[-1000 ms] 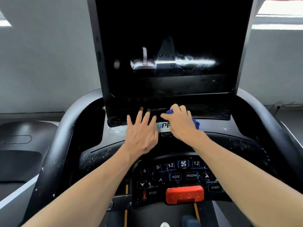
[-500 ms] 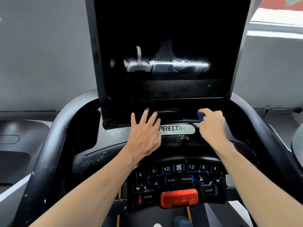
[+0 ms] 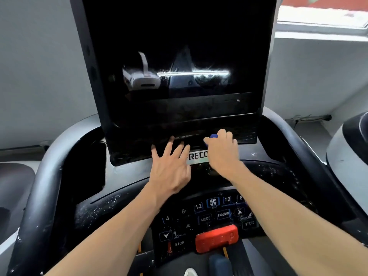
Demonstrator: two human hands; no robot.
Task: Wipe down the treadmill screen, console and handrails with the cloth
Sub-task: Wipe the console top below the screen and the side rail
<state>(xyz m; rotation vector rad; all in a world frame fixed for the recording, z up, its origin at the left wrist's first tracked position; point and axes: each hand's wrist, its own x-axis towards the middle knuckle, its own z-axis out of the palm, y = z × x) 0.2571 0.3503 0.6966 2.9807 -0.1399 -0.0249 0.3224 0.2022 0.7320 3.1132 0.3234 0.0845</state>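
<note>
Red stop bar (image 3: 217, 239): nearest, at 6 o'clock, on the black button panel (image 3: 199, 218).
Left hand (image 3: 170, 168): flat, fingers spread wide, resting on the dark speckled console (image 3: 111, 204), holding nothing.
Right hand (image 3: 223, 154): at 3 o'clock from the left hand, fingers closed tight on the small blue cloth (image 3: 213, 136).
Blue cloth: pressed on the bottom edge of the big black screen (image 3: 179, 46).
Curved grey handrail (image 3: 49, 176): at 9 o'clock.
</note>
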